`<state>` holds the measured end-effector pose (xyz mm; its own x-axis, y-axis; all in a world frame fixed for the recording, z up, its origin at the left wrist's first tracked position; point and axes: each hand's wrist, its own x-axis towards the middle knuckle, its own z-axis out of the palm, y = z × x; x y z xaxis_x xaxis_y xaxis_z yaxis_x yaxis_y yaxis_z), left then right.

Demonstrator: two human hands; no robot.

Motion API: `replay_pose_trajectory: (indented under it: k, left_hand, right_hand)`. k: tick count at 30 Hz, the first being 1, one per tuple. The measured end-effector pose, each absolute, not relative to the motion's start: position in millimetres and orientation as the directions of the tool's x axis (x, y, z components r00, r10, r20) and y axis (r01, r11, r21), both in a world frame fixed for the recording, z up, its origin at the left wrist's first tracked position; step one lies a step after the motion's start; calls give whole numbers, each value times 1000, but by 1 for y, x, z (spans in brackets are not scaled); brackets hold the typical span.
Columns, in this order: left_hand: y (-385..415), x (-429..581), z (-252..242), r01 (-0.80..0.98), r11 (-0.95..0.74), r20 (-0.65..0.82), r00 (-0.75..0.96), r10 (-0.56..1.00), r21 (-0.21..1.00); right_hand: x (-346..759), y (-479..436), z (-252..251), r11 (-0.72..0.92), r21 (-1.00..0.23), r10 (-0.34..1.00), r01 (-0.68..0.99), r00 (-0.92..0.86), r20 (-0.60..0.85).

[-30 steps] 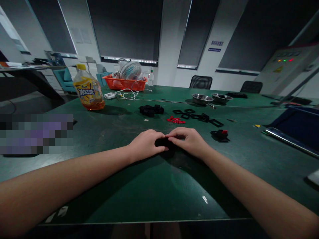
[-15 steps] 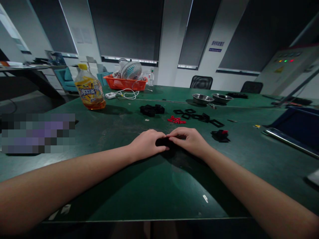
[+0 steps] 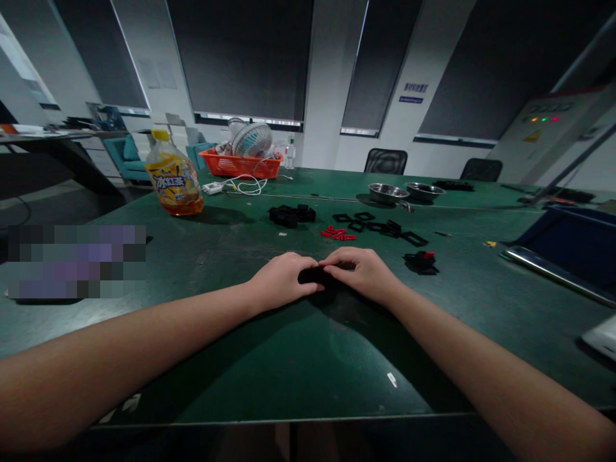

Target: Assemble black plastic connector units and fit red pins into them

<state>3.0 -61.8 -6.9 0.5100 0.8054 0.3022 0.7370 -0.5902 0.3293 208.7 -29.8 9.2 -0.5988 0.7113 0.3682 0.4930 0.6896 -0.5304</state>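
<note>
Half hidden over table (image 3: 269,359), between left hand (image 3: 283,277), curled part-open around it, and right hand (image 3: 366,271), pinching its edge: black part (image 3: 310,276), too dark to tell long axis or direction.

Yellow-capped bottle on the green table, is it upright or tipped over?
Upright. The bottle stands on its base on the green table, its yellow cap on top and amber liquid at the bottom.
</note>
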Motion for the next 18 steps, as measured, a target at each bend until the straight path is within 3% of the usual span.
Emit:
replay_pose_trajectory:
  k: [18]
  left_hand:
    - [-63,3,-6,735,-589,294,512,807,337]
  right_hand:
    - [209,-30,9,705,-508,699,494,-606,381]
